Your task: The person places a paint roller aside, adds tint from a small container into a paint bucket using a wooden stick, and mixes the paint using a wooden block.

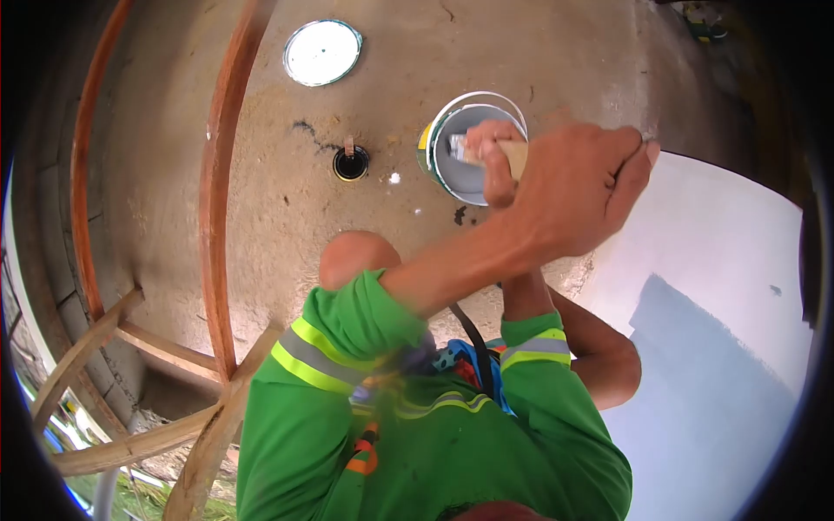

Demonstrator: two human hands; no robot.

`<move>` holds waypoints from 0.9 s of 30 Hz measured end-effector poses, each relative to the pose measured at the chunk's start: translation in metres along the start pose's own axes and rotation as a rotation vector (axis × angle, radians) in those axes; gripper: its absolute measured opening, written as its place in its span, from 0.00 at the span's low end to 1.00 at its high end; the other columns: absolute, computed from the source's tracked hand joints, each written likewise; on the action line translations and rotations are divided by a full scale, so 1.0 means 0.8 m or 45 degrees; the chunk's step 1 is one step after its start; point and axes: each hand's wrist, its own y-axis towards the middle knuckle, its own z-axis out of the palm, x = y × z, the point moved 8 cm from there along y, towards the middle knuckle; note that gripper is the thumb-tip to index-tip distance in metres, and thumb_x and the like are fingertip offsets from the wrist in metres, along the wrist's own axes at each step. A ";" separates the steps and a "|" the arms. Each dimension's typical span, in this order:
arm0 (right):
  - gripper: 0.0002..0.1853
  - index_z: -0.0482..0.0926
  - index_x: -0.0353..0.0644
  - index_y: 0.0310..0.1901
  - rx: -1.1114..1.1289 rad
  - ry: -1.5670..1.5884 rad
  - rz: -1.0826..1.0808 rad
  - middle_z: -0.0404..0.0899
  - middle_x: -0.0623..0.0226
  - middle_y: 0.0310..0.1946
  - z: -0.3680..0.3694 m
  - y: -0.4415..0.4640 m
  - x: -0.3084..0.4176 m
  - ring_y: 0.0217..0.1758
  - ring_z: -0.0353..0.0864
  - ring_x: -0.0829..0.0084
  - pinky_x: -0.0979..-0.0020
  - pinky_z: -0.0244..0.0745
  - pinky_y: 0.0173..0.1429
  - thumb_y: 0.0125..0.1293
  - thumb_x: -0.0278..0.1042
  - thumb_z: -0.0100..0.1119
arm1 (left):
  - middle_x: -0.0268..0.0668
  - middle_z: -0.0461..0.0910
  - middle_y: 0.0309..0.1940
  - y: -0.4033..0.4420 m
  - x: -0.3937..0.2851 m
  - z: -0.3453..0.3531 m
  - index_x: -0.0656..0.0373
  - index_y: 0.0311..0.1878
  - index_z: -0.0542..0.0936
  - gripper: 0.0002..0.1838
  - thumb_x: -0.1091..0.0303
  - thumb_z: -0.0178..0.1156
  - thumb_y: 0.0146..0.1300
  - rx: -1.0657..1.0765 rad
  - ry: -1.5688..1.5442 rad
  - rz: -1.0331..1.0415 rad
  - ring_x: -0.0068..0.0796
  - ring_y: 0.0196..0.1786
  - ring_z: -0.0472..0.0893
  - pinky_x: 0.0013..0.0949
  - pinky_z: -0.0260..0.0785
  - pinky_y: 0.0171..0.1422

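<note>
My right hand (497, 165) is closed round a paintbrush (512, 156) over the mouth of a paint bucket (432, 165). The brush has a pale handle, and its whitish end points left. Grey paint shows inside the bucket, and its white handle arches over the far side. My left hand (586, 187) crosses in front of my right forearm, beyond the bucket's right side. Its fingers are curled; whatever they may hold is hidden. At lower right stands a white panel (695, 226), its lower part coated blue-grey (704, 391).
A small can (351, 165) of black liquid with a stick-like handle in it stands left of the bucket. Farther back lies a round white lid (322, 53) with a green rim. Wooden beams (228, 174) form a frame on the left. My bare knees flank the work area.
</note>
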 end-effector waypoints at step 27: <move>0.04 0.74 0.37 0.38 0.067 0.112 -0.105 0.78 0.64 0.35 -0.014 -0.008 -0.012 0.43 0.76 0.73 0.66 0.71 0.54 0.70 0.26 0.50 | 0.46 0.73 0.16 -0.017 -0.006 0.015 0.61 0.23 0.73 0.17 0.68 0.58 0.69 -0.135 0.008 0.201 0.53 0.21 0.74 0.53 0.65 0.30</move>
